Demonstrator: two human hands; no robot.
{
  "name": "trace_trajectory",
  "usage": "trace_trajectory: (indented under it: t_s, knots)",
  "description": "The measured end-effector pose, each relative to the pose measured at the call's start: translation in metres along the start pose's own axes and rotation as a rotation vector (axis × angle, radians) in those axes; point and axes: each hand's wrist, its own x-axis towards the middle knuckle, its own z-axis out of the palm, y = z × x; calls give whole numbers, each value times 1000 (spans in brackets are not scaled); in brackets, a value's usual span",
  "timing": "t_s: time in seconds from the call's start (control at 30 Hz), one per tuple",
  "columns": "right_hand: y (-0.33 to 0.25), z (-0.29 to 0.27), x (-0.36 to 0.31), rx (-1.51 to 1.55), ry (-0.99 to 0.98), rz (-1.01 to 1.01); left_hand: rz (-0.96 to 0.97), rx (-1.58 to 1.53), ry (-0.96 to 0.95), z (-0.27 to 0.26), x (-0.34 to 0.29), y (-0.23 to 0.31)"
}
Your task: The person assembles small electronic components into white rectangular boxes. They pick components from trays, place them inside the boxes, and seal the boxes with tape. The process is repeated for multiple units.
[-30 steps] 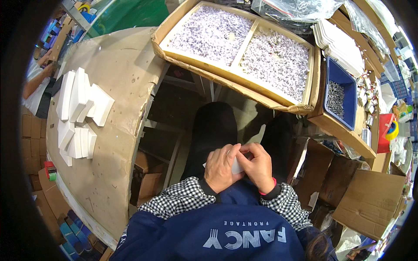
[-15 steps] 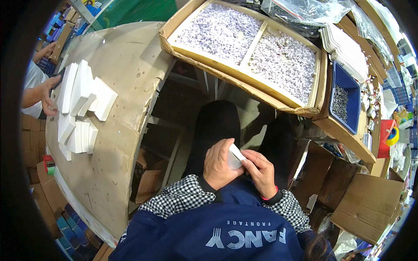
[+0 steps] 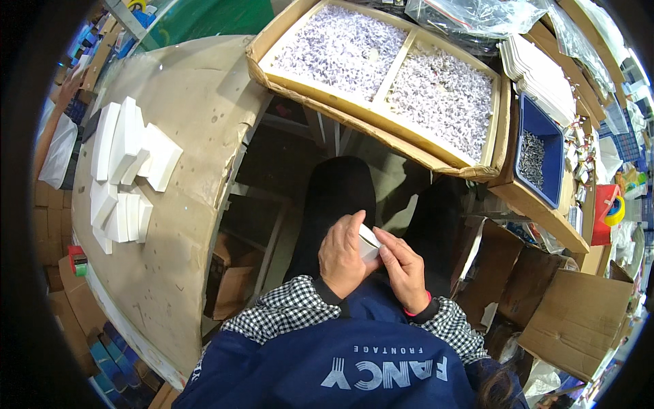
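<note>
Over my lap, a small white box [image 3: 368, 243] sits between my two hands. My left hand [image 3: 345, 256] wraps round its left side, fingers pointing up along it. From the other side my right hand [image 3: 405, 270] presses on the box's right edge with thumb and bent fingers. A thin dark line shows along the top of the box. Its underside is hidden by my palms. On the table to the left lies a loose pile of similar white boxes [image 3: 124, 146].
A divided wooden tray [image 3: 379, 105] of small whitish pieces stands ahead. Right of it are a blue bin [image 3: 560, 168] of small metal parts and stacked white cards [image 3: 541, 78]. Open cardboard boxes [image 3: 579, 320] stand low right. At far left is a co-worker's arm [image 3: 51, 133].
My right hand has shifted slightly left and up, its fingers closer against the box. The co-worker's hand has left the white pile and the arm now reaches farther away.
</note>
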Motion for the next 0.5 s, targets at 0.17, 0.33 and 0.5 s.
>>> trace_trajectory:
  t_s: [0.17,0.33,0.5]
  knots:
    - [4,-7,2,453,-135,252,-8,-1,19,-2,0,0]
    - [13,0,-7,236,36,113,44,30,6,-2,-3,3]
    - [14,0,-9,-71,42,-42,22,30,-42,-4,-5,5]
